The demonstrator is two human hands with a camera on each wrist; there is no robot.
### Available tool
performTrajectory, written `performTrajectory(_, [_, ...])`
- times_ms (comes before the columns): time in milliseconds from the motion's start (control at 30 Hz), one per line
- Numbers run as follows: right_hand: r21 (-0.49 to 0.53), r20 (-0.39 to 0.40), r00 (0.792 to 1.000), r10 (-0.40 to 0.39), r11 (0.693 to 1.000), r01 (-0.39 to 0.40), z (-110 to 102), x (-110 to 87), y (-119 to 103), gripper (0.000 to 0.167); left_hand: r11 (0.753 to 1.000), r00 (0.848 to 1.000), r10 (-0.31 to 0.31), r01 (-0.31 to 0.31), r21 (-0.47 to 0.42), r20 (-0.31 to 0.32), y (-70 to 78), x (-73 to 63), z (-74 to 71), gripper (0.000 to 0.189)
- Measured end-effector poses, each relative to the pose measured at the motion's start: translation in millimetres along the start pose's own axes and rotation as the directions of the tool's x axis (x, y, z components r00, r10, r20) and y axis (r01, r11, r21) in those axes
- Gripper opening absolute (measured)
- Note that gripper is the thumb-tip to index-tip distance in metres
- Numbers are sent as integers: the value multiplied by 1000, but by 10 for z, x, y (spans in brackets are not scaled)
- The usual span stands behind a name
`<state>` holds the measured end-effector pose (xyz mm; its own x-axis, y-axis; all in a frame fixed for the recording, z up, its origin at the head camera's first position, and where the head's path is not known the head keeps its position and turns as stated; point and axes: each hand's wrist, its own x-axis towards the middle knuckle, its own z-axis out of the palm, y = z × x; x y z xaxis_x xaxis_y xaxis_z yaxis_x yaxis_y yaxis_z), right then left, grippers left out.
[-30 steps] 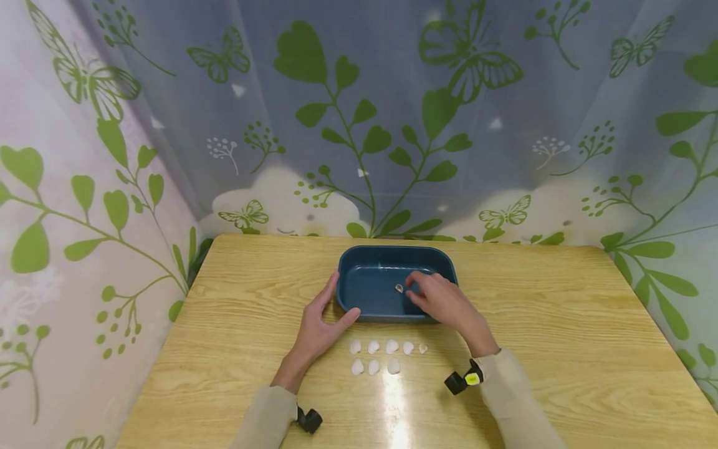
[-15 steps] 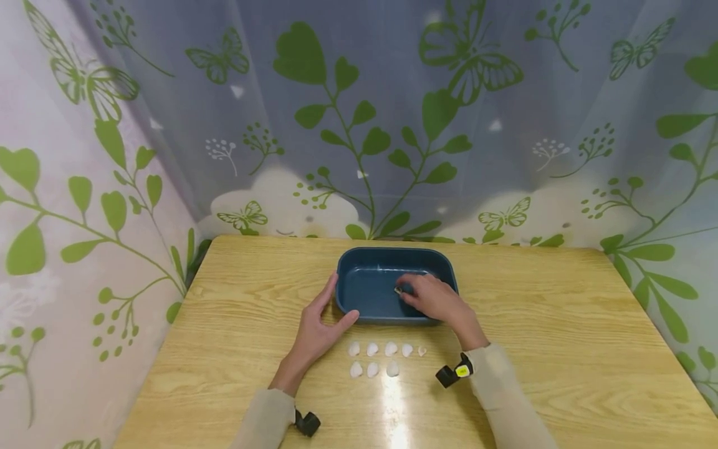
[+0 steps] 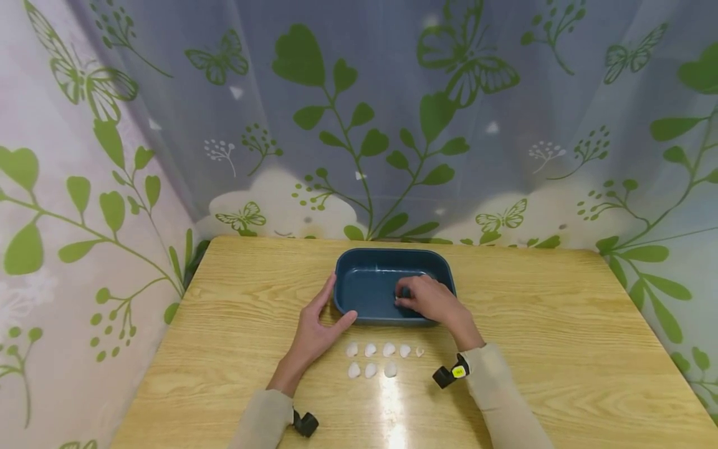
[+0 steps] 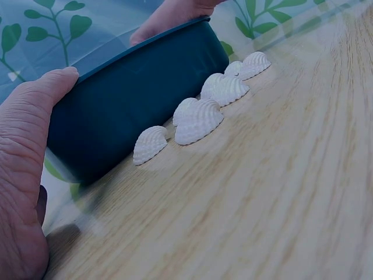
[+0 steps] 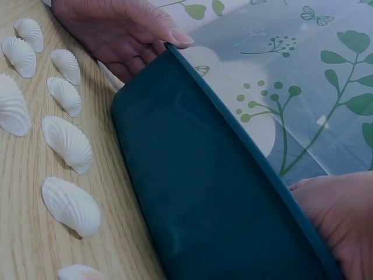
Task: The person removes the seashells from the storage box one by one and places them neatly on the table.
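A dark blue rectangular dish point(image 3: 377, 321) stands on the wooden table. My left hand point(image 3: 311, 329) spans its front-left corner, fingers extended along the left side and thumb at the near rim. Inside the dish, my right hand point(image 3: 434, 301) has its fingertips together, pinching a small seashell point(image 3: 397, 300) that is mostly hidden by them. The dish wall hides those fingertips in both wrist views. White ribbed seashells point(image 5: 67, 143) lie in two rows in front of the dish, the back row longer than the front one.
Wooden tabletop point(image 3: 538, 312) stretches to both sides of the dish. Behind it hangs a curtain point(image 3: 387, 125) printed with green leaves and butterflies. A black wrist camera point(image 3: 305, 424) sits at the left sleeve, another camera point(image 3: 444, 376) at the right.
My right fingers have closed on the small shell lying in the dish and drawn slightly toward me. The left hand keeps its place at the corner; the shell rows are unchanged.
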<state>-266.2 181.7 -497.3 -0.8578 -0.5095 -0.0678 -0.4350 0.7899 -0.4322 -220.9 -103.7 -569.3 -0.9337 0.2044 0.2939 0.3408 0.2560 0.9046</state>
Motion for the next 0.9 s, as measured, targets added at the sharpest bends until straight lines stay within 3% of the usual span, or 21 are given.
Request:
performTrajectory(200, [-45, -1, 1000, 22, 999, -22, 1, 5, -14, 7, 1000, 1000, 0, 0, -5, -4, -2, -1, -6, 88])
performTrajectory(500, [-96, -9, 997, 80, 992, -81, -4, 4, -4, 14, 1000, 1000, 7, -7, 7, -2, 18, -2, -3, 89])
performTrajectory(733, [-73, -8, 999, 38, 997, -38, 2, -5, 14, 9, 1000, 1000, 24, -24, 5, -4, 19, 4, -3, 89])
performTrajectory(900, [-71, -9, 998, 59, 996, -59, 11, -1, 21, 12, 1000, 1000, 14, -14, 4, -4, 19, 1, -4, 89])
